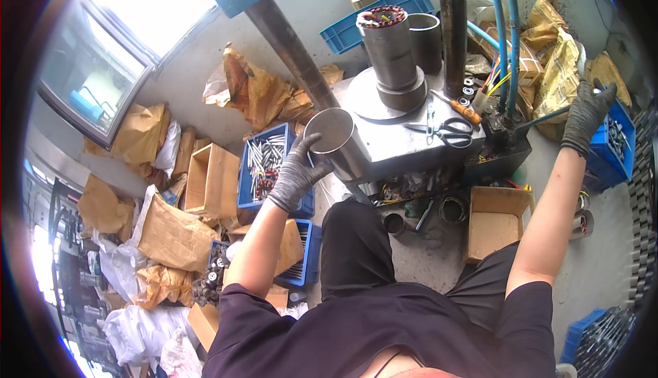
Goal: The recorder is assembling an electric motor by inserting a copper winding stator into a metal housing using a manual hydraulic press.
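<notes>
My left hand (pixel 295 178), in a grey glove, holds the side of an open metal cylinder (pixel 340 146) at the left edge of the metal work table (pixel 384 146). My gloved right hand (pixel 588 117) is raised at the right, closed around the end of a dark lever (pixel 546 117). The lever runs to a base with blue hoses (pixel 507 42). Between the two steel posts, a taller metal cylinder (pixel 389 52) stands upright on a round plate (pixel 363 97). A coil of dark red windings (pixel 382 17) shows at its top.
Black-handled scissors (pixel 454 132) and an orange-handled tool (pixel 466 111) lie on the table. Another metal cylinder (pixel 426 42) stands behind. Blue bins (pixel 312 203) of metal parts stand to the left, a cardboard box (pixel 495 222) on the floor. Steel posts (pixel 291 49) flank the table.
</notes>
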Demonstrator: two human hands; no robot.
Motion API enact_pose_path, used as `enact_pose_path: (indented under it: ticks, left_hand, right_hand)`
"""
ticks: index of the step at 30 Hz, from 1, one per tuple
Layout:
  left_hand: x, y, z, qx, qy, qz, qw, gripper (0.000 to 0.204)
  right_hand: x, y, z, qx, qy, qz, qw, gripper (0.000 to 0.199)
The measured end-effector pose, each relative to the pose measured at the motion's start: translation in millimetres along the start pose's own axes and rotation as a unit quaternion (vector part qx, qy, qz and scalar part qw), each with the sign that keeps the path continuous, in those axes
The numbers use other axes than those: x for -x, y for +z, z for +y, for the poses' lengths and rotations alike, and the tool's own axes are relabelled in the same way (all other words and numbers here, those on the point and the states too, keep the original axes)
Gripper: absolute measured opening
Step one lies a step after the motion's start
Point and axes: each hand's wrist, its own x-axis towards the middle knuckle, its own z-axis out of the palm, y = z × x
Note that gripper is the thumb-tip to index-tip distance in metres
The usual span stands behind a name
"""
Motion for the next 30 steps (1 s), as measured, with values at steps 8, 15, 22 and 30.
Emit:
enact_pose_path:
  ticks: [8, 15, 22, 30]
  left_hand:
    - [-10, 8, 4, 0.258, -0.011, 0.113, 0.959, 0.039]
    - [-102, -19, 93, 0.344, 0.112, 0.268, 0.893, 0.026]
    - [-225, -39, 107, 0.297, 0.102, 0.278, 0.908, 0.034]
    - [-308, -50, 145, 0.089, 0.106, 0.142, 0.980, 0.047]
  right_hand:
    - [10, -6, 17, 0.021, -0.038, 0.023, 0.999, 0.063]
    - [15, -16, 8, -0.029, 0.029, -0.026, 0.999, 0.050]
    - [9, -31, 17, -0.008, 0.034, -0.075, 0.997, 0.028]
    - [-8, -71, 2, 0.118, 0.029, -0.135, 0.983, 0.032]
